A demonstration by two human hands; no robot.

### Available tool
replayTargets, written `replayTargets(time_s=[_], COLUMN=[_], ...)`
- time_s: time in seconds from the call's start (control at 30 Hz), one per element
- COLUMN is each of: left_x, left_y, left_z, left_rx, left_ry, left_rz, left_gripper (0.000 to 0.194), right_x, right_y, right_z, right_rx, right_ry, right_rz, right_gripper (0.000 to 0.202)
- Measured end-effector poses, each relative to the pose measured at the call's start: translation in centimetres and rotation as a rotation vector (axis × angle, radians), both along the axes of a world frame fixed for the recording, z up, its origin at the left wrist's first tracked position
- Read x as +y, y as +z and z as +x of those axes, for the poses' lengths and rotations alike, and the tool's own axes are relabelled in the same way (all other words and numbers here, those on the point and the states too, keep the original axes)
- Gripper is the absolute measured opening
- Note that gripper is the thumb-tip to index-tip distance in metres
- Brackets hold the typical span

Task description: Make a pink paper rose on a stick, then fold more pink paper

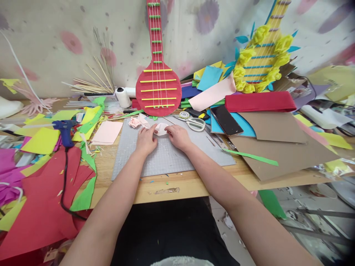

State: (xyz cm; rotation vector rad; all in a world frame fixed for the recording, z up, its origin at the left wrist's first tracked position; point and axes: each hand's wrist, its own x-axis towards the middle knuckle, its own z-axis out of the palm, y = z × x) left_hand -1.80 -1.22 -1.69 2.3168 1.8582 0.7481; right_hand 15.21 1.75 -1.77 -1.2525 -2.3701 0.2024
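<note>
Between my two hands lies a small piece of pale pink paper (pixel 161 129) above the grey cutting mat (pixel 166 159). My left hand (pixel 146 139) has its fingers closed on the paper's left edge. On the right edge, my right hand (pixel 178 136) grips the same piece with bent fingers. Just beyond my left hand sits a crumpled pink paper flower (pixel 135 122) with a loose scrap beside it. White-handled scissors (pixel 195 125) rest on the mat to the right of my right hand.
A red paper lute (pixel 158 90) stands at the back. To the left are a blue glue gun (pixel 66 131), pink paper squares (pixel 107 133) and colourful scraps. On the right lie a phone (pixel 226 120), brown cardboard (pixel 271 155) and a yellow flowered instrument (pixel 259 62).
</note>
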Motion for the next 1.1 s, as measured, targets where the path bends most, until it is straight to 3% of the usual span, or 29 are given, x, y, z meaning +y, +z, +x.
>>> replayTargets(time_s=[0.2, 0.53, 0.8, 1.1], left_x=[0.0, 0.2, 0.6, 0.6], left_y=[0.0, -0.2, -0.3, 0.0], left_z=[0.0, 0.0, 0.6, 1.5], left_rx=[-0.056, -0.099, -0.209, -0.072], left_ry=[-0.019, 0.047, 0.171, 0.225], left_rz=[0.038, -0.026, -0.062, -0.023], left_gripper=[0.052, 0.041, 0.036, 0.037], right_x=[0.6, 1.1, 0.8, 0.0], right_y=[-0.4, -1.3, -1.1, -0.4], right_z=[1.0, 0.9, -0.4, -1.1], right_rx=[0.194, 0.481, 0.368, 0.173], right_ry=[-0.067, -0.03, -0.191, -0.193], right_rz=[-0.094, -0.318, -0.247, -0.126], right_gripper=[0.032, 0.025, 0.03, 0.028])
